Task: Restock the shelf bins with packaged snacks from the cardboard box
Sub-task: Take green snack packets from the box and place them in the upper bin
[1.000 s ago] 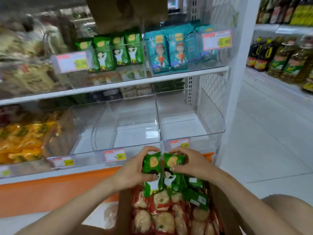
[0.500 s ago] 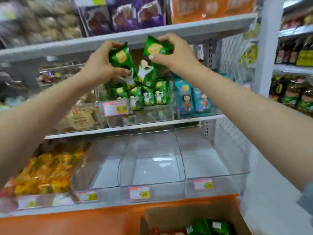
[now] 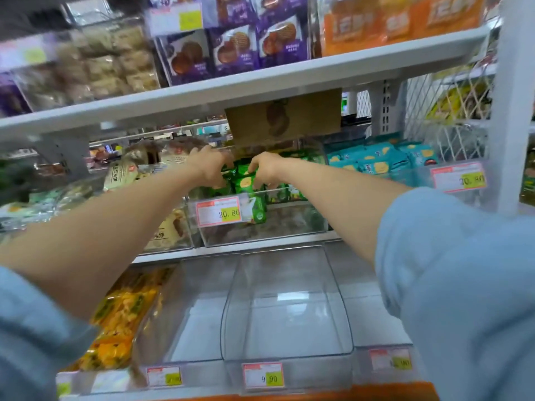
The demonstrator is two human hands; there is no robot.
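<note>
Both arms reach into a clear bin on the middle shelf, the one with the 20.80 price tag. My left hand and my right hand each grip green snack packets and hold them together just above the green packets lying in that bin. The fingertips are hidden behind the packets. The cardboard box is out of view.
A brown cardboard sign hangs from the shelf above the bin. Teal packets fill the bin to the right, pale packets the left. On the lower shelf stand clear bins with a 9.90 tag and yellow packets at left.
Both hands lifted the green packets from the box up to shelf height, then pushed them forward and down into the 20.80 bin. The view rose, and the box dropped out of sight.
</note>
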